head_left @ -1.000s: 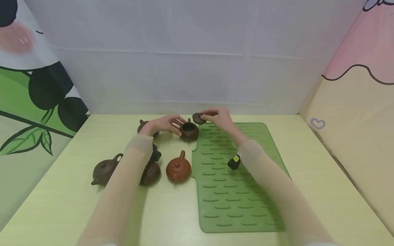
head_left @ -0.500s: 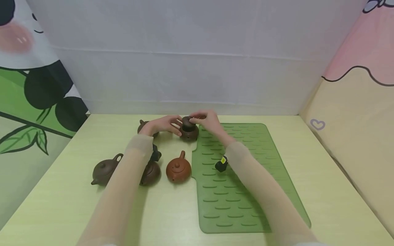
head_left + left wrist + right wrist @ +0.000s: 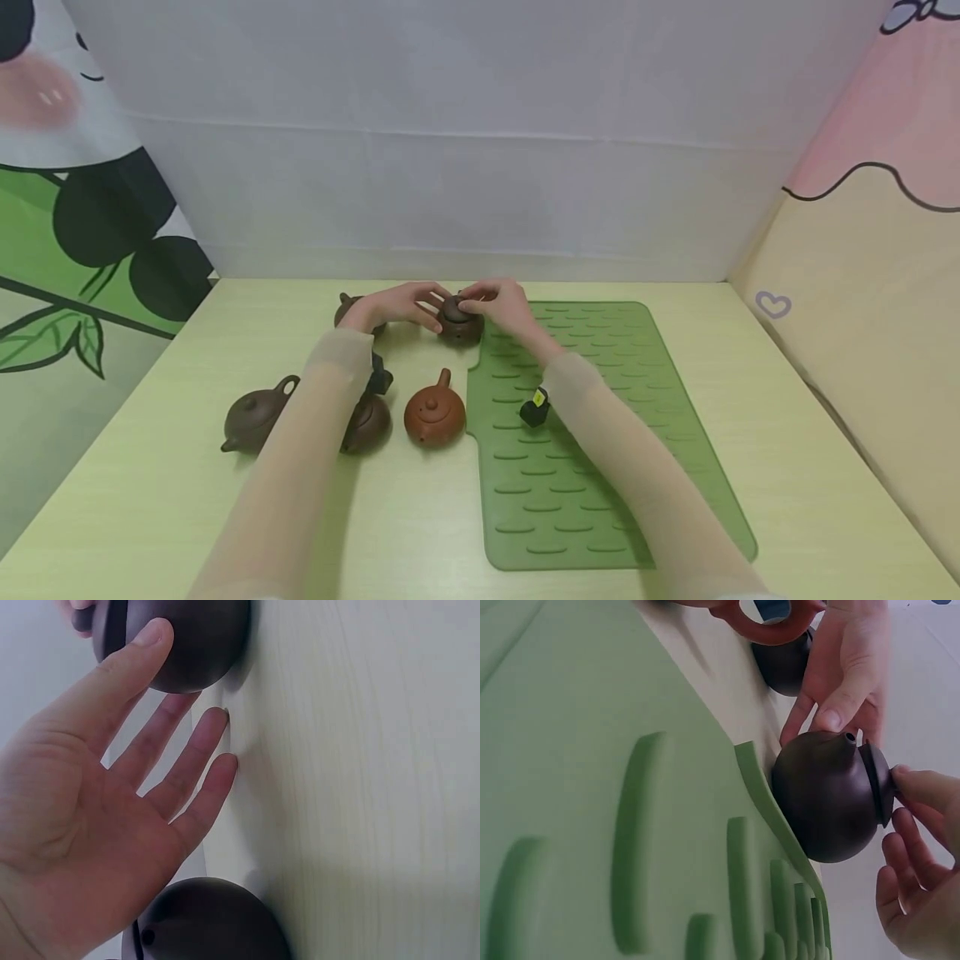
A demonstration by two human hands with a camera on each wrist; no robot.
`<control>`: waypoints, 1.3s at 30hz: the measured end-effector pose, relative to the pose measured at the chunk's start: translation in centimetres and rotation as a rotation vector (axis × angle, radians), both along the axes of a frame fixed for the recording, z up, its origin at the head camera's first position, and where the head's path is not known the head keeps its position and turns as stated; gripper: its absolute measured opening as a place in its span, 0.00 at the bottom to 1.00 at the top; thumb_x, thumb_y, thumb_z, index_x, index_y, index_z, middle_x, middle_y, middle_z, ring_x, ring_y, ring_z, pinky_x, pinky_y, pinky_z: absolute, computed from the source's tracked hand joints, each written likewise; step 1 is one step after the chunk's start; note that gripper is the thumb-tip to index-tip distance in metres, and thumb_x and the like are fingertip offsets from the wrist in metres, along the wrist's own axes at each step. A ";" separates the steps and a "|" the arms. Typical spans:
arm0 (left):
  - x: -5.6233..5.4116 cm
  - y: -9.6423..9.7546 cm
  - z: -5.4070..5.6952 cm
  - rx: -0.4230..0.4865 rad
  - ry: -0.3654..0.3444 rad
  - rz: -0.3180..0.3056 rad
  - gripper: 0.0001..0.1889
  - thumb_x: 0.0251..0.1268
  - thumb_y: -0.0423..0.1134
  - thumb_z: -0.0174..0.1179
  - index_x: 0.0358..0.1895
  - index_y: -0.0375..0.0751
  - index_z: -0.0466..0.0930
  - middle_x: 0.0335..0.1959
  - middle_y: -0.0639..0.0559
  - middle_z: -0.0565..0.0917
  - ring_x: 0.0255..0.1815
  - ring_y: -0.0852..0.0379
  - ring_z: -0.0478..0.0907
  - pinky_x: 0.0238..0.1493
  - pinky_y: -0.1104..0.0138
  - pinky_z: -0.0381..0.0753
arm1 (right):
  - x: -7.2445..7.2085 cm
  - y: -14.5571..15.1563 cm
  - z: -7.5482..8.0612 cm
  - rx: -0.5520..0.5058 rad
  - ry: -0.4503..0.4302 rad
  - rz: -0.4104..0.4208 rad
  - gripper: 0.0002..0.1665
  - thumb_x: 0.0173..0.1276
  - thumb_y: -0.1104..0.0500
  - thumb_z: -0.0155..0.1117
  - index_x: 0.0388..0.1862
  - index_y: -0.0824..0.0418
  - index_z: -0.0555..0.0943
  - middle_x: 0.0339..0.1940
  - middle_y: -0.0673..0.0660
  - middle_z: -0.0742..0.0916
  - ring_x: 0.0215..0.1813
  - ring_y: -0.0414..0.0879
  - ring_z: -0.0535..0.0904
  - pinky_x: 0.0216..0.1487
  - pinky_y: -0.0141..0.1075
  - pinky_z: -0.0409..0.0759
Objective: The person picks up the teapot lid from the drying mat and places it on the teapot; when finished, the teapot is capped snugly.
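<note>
A dark brown teapot point(image 3: 460, 332) stands at the back of the table, beside the green mat's left edge. My left hand point(image 3: 401, 303) holds its side, the thumb on the near face and the index finger partly hidden behind; the other fingers extend loosely in the left wrist view. With thumb and fingertips, my right hand point(image 3: 508, 312) pinches the knob of the teapot lid point(image 3: 882, 784). That lid sits at the pot's mouth, looking slightly tilted in the right wrist view. Whether it is fully seated I cannot tell.
Another dark teapot point(image 3: 347, 307) is partly hidden behind my left wrist. Nearer are a reddish-brown teapot point(image 3: 435, 414), a dark teapot point(image 3: 369, 423) partly under my left forearm, and one point(image 3: 253, 419) farther left. The ridged green mat point(image 3: 525, 500) lies beneath my right forearm.
My right hand has brought the lid leftward and down from beside the teapot onto its open mouth. The left hand has stayed at the pot's side.
</note>
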State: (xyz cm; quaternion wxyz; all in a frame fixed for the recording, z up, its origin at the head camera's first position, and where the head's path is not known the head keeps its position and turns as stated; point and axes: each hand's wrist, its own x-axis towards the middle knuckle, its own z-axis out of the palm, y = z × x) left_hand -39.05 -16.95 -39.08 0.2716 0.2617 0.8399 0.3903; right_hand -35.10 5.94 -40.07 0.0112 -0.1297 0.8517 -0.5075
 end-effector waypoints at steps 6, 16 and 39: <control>-0.1 0.0 -0.2 -0.007 -0.006 -0.009 0.32 0.64 0.36 0.66 0.70 0.42 0.66 0.71 0.36 0.69 0.74 0.37 0.66 0.69 0.47 0.71 | 0.1 -0.1 -0.6 0.003 -0.018 -0.002 0.14 0.64 0.53 0.72 0.48 0.54 0.88 0.45 0.54 0.90 0.42 0.45 0.82 0.41 0.32 0.79; -0.4 0.2 0.1 -0.024 0.003 -0.008 0.32 0.64 0.37 0.66 0.70 0.43 0.66 0.71 0.36 0.70 0.72 0.38 0.68 0.69 0.48 0.71 | -0.2 -0.3 -1.0 0.035 0.018 -0.022 0.13 0.66 0.53 0.70 0.48 0.53 0.87 0.48 0.53 0.87 0.51 0.47 0.79 0.54 0.40 0.78; 0.0 0.4 1.2 -0.175 0.012 -0.048 0.34 0.68 0.38 0.62 0.74 0.44 0.58 0.74 0.36 0.65 0.74 0.37 0.64 0.68 0.41 0.69 | 0.4 -0.5 -0.7 0.195 0.124 0.013 0.16 0.68 0.53 0.68 0.52 0.54 0.86 0.47 0.55 0.88 0.55 0.52 0.80 0.59 0.46 0.76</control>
